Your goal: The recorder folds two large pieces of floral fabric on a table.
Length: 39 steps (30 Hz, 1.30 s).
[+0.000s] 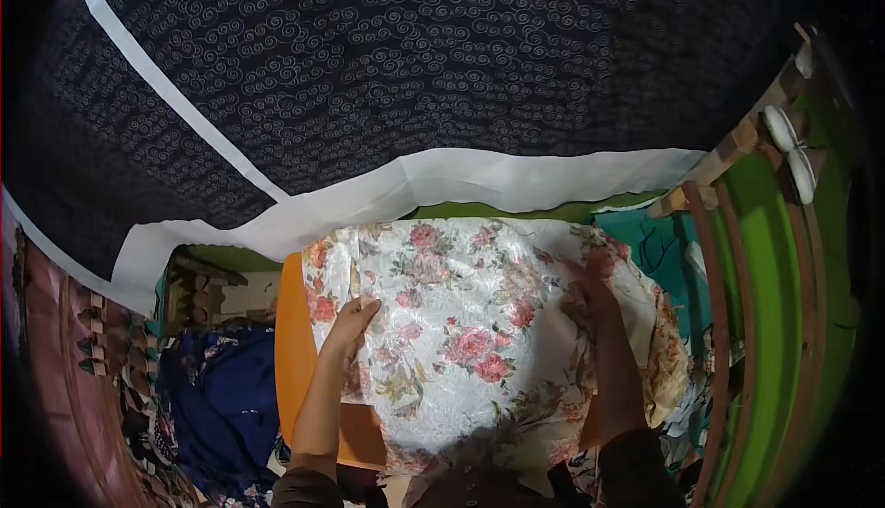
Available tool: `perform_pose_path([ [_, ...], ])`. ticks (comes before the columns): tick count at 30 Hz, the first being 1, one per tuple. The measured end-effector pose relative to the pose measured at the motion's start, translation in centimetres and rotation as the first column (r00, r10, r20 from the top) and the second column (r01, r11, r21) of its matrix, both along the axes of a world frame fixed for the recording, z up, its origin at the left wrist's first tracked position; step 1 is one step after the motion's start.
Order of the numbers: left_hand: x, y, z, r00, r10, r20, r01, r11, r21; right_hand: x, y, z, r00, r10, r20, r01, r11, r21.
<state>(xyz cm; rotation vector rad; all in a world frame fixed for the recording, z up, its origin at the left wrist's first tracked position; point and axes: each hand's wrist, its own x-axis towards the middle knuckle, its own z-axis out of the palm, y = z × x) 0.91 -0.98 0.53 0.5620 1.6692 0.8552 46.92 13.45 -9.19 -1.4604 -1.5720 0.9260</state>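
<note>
A shiny white cloth (479, 324) with pink and red flowers is spread in front of me, its lower part hanging toward my body. My left hand (355, 322) grips its left side, thumb on top and the other fingers under the fabric. On the right side, my right hand (593, 294) is dim and slightly blurred; it seems closed on a fold of the same cloth. Beneath the cloth, an orange board or tabletop (290, 351) shows at the left. More bunched floral fabric (668, 360), yellowish at its edge, lies beyond my right forearm.
Dark blue cloth (226, 397) is heaped at the left. A black swirl-patterned sheet (415, 65) with a white border (442, 176) spans the far side. At the right are teal fabric (654, 241), wooden rails (737, 277), a green wall (770, 324) and a pair of white objects (791, 153).
</note>
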Motion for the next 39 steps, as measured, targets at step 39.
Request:
perform_pose_path([
  [39, 32.1, -8.0, 1.6, 0.162, -0.372, -0.914, 0.973, 0.217, 0.084, 1.5, -23.2, 10.8, 0.978, -0.091, 0.187, 0.052, 0.978, 0.204],
])
